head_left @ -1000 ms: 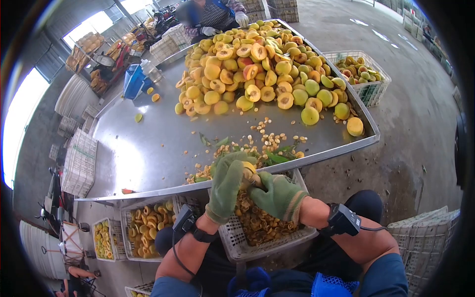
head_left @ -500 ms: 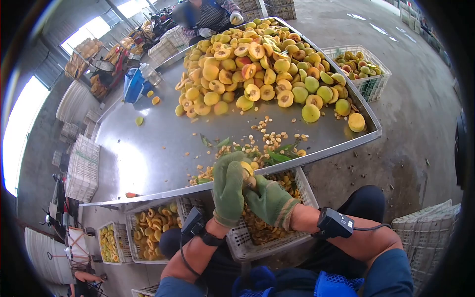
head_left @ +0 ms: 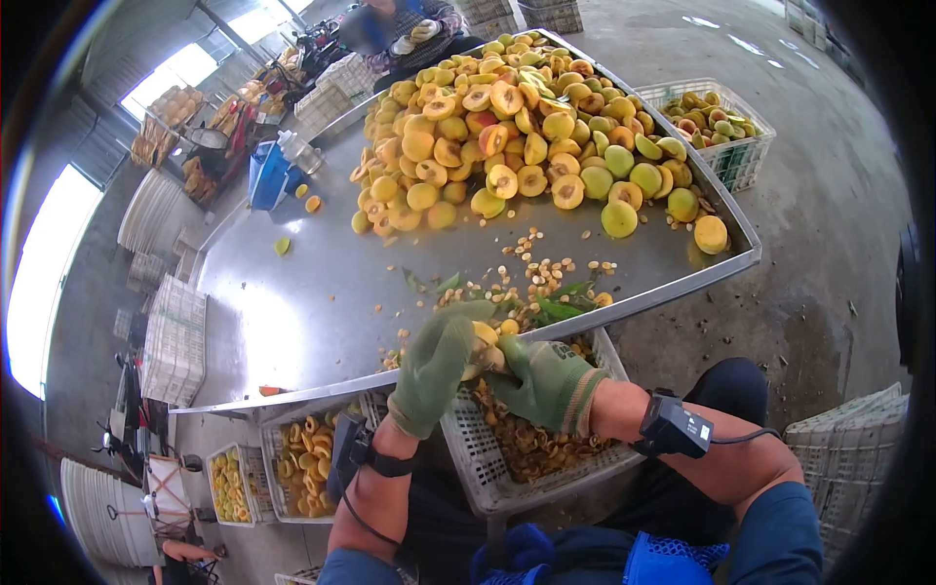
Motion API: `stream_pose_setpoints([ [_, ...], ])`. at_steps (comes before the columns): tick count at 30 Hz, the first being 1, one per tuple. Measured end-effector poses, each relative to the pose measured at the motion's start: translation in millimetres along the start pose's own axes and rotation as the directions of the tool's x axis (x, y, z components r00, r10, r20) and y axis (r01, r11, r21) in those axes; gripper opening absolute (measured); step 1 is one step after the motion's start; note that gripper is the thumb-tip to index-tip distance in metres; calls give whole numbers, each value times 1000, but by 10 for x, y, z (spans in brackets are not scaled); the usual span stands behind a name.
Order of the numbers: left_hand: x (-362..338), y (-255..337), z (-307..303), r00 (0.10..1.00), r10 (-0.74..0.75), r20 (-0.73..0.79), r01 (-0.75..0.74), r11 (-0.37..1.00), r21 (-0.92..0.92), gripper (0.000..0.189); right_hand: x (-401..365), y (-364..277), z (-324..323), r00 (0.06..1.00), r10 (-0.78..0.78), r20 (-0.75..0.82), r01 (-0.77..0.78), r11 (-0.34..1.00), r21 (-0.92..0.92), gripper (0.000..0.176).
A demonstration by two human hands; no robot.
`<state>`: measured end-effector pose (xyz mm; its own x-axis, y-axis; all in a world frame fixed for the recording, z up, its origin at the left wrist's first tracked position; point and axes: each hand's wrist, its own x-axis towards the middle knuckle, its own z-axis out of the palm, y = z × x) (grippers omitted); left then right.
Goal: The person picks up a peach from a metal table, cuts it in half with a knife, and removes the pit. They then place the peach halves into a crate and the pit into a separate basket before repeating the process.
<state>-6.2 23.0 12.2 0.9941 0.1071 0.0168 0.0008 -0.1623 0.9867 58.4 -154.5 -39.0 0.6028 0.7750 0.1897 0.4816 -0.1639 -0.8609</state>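
My left hand (head_left: 436,375), in a green glove, is closed around a yellow peach piece (head_left: 485,334) at the table's near edge. From the other side, my gloved right hand (head_left: 548,382) is closed and meets the same fruit. Whatever sits in its fingers is hidden; a brownish bit shows between the two hands. Directly below stands a crate (head_left: 478,478) with peach scraps in it. Just beyond my hands, pits (head_left: 536,278) and green leaves (head_left: 559,310) lie scattered on the metal table (head_left: 322,302).
A large heap of halved and whole peaches (head_left: 507,127) covers the far side. Crates of peach pieces stand at lower left (head_left: 263,458) and beyond the right edge (head_left: 751,166). A blue container (head_left: 270,177) sits at far left. Across the table works another person (head_left: 419,39).
My left hand has tilted and shifted slightly left and down; my right hand has moved slightly right. The other person's hands have come together. The view has shifted a little.
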Motion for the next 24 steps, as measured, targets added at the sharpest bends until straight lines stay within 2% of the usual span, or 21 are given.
stream_pose_setpoints([
  [3,-34,17,76,995,-21,-102,17,999,-36,39,-47,-61,31,992,-78,-104,79,997,12,23],
  [6,-48,-45,201,974,69,-216,-75,997,-20,41,-79,-56,176,992,78,-102,-59,983,175,24],
  [7,-51,-65,224,962,110,-251,-115,993,-6,42,-77,-26,218,992,79,-97,-59,978,200,25],
  [12,-81,-50,212,954,59,-295,-75,996,-44,40,-47,-37,285,994,55,-94,-18,935,355,28],
  [15,-88,20,227,952,28,-304,-35,999,-17,39,-59,-48,185,997,36,-65,-28,992,125,26],
  [16,-79,30,226,953,23,-303,-25,1000,-1,39,-46,-38,161,996,29,-81,-21,995,100,26],
  [18,-65,-84,197,939,185,-291,-130,972,198,39,-46,-16,160,995,19,-99,-14,999,52,26],
  [21,-55,-142,226,906,294,-305,-197,930,311,38,-51,-3,290,990,53,-128,-32,986,164,26],
  [23,-72,-108,281,903,247,-352,-175,959,224,38,-61,-55,297,991,91,-96,-67,971,232,26],
  [24,-89,-25,334,908,185,-377,-148,981,123,38,-60,-90,284,991,109,-82,-84,961,264,25],
])
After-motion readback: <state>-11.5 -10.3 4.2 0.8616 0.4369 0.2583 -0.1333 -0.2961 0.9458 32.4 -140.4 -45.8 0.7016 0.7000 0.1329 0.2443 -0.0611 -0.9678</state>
